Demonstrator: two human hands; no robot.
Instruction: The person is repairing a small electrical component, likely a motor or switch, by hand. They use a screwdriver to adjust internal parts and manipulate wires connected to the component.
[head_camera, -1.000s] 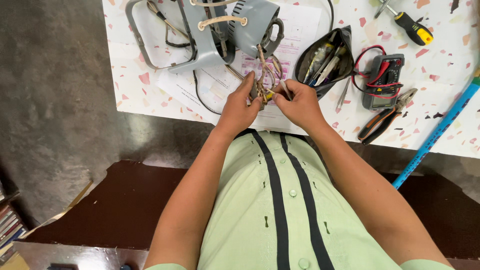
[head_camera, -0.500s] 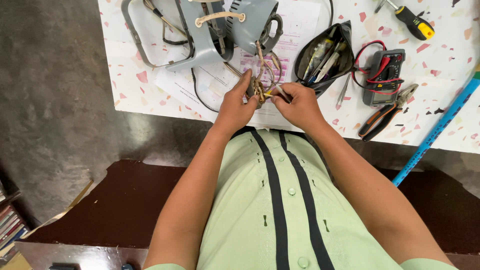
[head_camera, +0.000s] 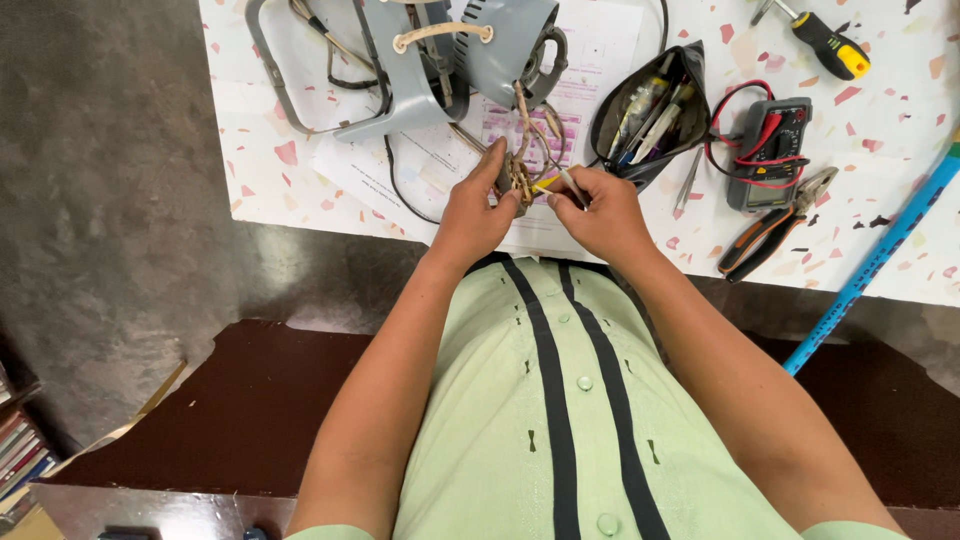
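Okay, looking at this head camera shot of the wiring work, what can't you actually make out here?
- Head view: where the wire bundle ends, hidden between the left hand and right hand.
- What the right hand's fingers pinch beyond a thin yellow-tipped piece: too small.
- The grey appliance housing: top cut off by the frame edge.
- The tool pouch contents: too small and crowded.
- The multimeter dial setting: too small.

White printed sheet (head_camera: 590, 60) under fan motor; grey multimeter screen (head_camera: 768, 196) right.

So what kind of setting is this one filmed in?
Likely a small repair bench for electrical appliances: a multimeter with red leads, pliers and a screwdriver lie on the speckled table, while both hands work on wires from an opened grey appliance.
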